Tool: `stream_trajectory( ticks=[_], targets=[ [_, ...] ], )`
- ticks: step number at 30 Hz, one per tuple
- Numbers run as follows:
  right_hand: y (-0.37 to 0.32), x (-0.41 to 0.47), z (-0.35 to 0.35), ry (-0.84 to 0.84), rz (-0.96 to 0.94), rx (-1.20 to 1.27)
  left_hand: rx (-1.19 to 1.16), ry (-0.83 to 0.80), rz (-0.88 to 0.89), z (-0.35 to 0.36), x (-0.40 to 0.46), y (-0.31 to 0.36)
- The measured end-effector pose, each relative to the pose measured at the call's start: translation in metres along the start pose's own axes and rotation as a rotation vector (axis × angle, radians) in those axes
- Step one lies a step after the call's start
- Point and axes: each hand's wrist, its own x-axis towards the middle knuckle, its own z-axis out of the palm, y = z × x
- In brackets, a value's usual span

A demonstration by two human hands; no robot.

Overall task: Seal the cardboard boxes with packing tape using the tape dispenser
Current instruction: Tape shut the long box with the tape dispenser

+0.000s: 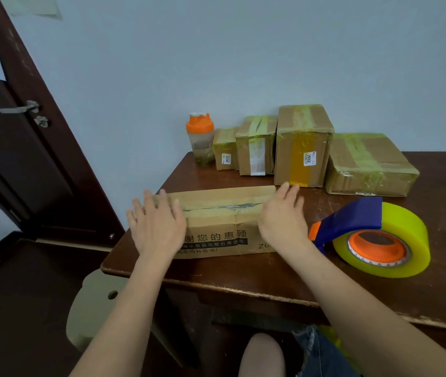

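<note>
Both hands lie flat with straight fingers, the left hand (156,227) and right hand (281,219) pressing the ends of the unsealed box (216,213), its seam running left-right, while the tape dispenser (374,238) sits just beside the right hand.

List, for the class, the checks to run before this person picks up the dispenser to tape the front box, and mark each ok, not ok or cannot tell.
1. Flaps of the front box pressed shut: ok; left hand and right hand lie flat on its top.
2. Centre seam already taped: cannot tell; something glossy shows along it.
3. Tape dispenser close by: ok; it lies on the table just right of the right hand.
4. A hand free to take it: not ok; both are on the box.
5. Free tape end ready: cannot tell.
6. Four boxes at the back out of the way: ok.
</note>
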Motion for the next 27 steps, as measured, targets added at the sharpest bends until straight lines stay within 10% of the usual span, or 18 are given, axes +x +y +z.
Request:
stream_trajectory(
  ticks=[6, 27],
  targets=[
    [-0.051, -0.03, 0.015, -0.048, -0.701, -0.108, -0.09, 0.029, 0.497, 0.001, -0.026, -0.006],
    [-0.027, -0.011, 0.015, -0.094, -0.761, -0.267, 0.044, -0.155, 0.434, -0.015, -0.017, -0.006]
  ],
)
